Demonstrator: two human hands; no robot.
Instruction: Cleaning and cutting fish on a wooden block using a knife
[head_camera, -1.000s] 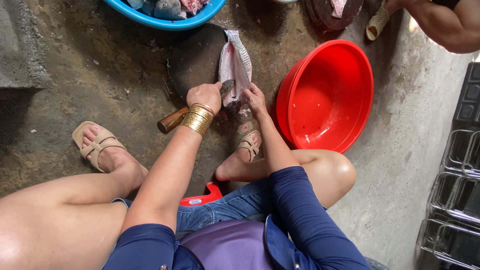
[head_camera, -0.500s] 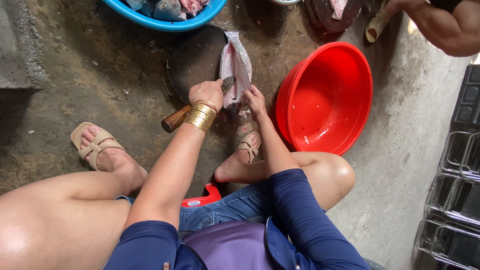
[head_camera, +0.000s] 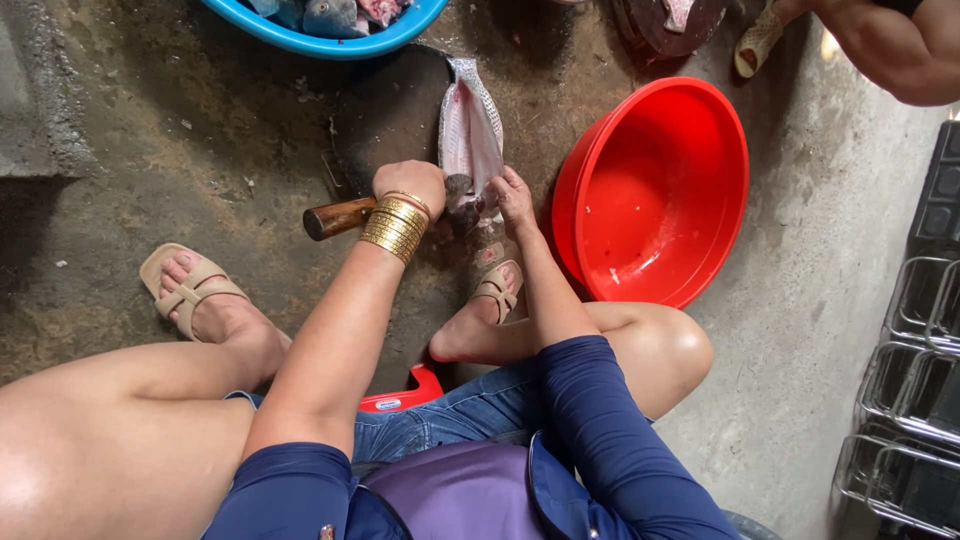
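Knife blade hidden behind left hand

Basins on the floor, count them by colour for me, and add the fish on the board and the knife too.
Red basin: 1
Blue basin: 1
Split fish on the dark board, right hand on it: 1
Wooden-handled knife in the left hand: 1
Total: 4

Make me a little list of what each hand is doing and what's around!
left hand: grips a knife with a wooden handle
right hand: presses on the fish
fish: split open, lying on a dark round block
red basin: right of the fish, tilted
blue basin: top, holds fish pieces
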